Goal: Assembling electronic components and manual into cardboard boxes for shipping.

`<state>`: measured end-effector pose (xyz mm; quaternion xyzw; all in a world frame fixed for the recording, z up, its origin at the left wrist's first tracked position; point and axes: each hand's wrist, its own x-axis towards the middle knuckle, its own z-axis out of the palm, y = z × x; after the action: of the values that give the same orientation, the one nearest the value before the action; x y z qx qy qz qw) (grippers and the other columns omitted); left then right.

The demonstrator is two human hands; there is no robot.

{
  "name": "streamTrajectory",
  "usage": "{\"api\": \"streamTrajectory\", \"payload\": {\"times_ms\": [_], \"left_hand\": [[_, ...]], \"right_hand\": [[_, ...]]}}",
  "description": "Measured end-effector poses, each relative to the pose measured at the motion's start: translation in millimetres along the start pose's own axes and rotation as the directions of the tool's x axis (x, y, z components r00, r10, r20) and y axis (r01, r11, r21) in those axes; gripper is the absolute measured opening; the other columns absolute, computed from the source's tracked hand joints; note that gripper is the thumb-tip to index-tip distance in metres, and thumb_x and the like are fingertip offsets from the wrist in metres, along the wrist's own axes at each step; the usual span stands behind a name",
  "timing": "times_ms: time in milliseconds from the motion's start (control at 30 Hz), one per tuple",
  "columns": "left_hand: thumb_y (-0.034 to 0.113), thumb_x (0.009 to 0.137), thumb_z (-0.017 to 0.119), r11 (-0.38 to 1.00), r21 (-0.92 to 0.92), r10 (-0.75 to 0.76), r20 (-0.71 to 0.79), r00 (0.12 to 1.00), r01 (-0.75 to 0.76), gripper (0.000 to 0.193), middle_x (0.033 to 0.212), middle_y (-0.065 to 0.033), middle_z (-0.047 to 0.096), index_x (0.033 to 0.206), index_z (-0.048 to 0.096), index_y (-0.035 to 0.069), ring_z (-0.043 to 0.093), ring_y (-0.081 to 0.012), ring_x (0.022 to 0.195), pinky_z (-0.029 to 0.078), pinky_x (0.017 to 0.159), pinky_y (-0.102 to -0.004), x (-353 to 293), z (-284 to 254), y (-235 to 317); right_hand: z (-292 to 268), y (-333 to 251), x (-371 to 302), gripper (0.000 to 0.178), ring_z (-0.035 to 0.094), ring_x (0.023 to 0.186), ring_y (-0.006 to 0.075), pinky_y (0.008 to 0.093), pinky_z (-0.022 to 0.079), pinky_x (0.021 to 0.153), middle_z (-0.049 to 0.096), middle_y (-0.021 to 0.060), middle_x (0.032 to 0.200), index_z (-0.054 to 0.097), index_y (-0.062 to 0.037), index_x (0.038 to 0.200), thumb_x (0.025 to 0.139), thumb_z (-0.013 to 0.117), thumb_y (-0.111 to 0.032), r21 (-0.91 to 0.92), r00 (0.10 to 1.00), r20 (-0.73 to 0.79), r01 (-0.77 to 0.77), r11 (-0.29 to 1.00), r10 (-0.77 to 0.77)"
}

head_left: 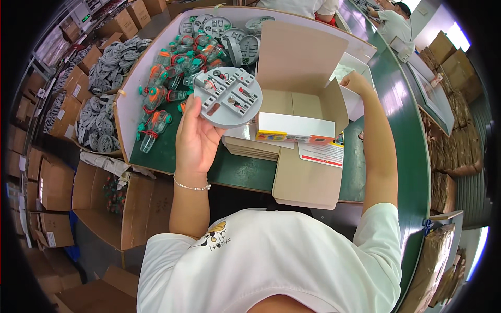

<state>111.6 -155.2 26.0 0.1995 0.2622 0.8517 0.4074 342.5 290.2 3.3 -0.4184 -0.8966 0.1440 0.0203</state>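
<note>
My left hand grips the rim of a round grey plastic tray, tilted so its top faces me. Small metal and coloured parts sit in the tray's slots. My right hand reaches over a white bin at the right, its fingers curled; whatever they pinch is hidden. Pale, whitish items lie in that bin. Between my hands stands an open carton with a printed front, brown inside, its lid raised. Flat brown cardboard pieces and a printed sheet lie before it.
Clear bottles with orange and green tops are heaped at left, with more round grey trays behind. A low white partition edges the green table. Cardboard boxes stand on the floor at left. Another person works far right.
</note>
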Motion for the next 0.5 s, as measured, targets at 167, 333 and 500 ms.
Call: {"api": "streamTrajectory", "payload": {"times_ms": [167,333,500], "left_hand": [[0.034,0.106,0.044,0.999,-0.046,-0.03,-0.03,0.999,0.028,0.042,0.131,-0.0094,0.06,0.134,0.05,0.004,0.059,-0.0214,0.121,0.05,0.1,-0.041,1.6,7.5,-3.3],[0.039,0.106,0.041,1.0,-0.018,-0.001,-0.079,0.997,0.0,0.047,0.132,-0.0095,0.06,0.136,0.05,0.004,0.059,-0.0206,0.12,0.049,0.101,-0.0392,-2.8,7.7,-2.6],[0.039,0.106,0.039,0.995,0.073,0.076,-0.042,0.996,-0.073,0.048,0.131,-0.0085,0.061,0.136,0.051,0.004,0.059,-0.0204,0.119,0.048,0.101,-0.0389,-6.1,10.4,-6.1]], "right_hand": [[-0.7,9.0,9.1,0.028,0.07,0.071,0.023,0.0341,0.054,0.069,0.074,0.0125,0.083,0.077,-0.0056,0.087,0.066,0.079,-0.024,-0.117,0.996,0.04,0.085,0.989,-0.081],[-25.8,-6.8,-21.1,0.035,0.071,0.078,0.0222,0.0318,0.054,0.073,0.074,0.0134,0.087,0.075,-0.0057,0.103,0.071,0.077,-0.019,0.009,0.883,-0.469,0.006,1.0,-0.001],[-71.1,-145.6,-150.4,0.022,0.068,0.086,0.0119,0.0242,0.052,0.073,0.073,0.0061,0.089,0.073,-0.0011,0.109,0.089,0.071,-0.008,0.583,0.741,-0.671,0.499,0.642,0.034]]}}
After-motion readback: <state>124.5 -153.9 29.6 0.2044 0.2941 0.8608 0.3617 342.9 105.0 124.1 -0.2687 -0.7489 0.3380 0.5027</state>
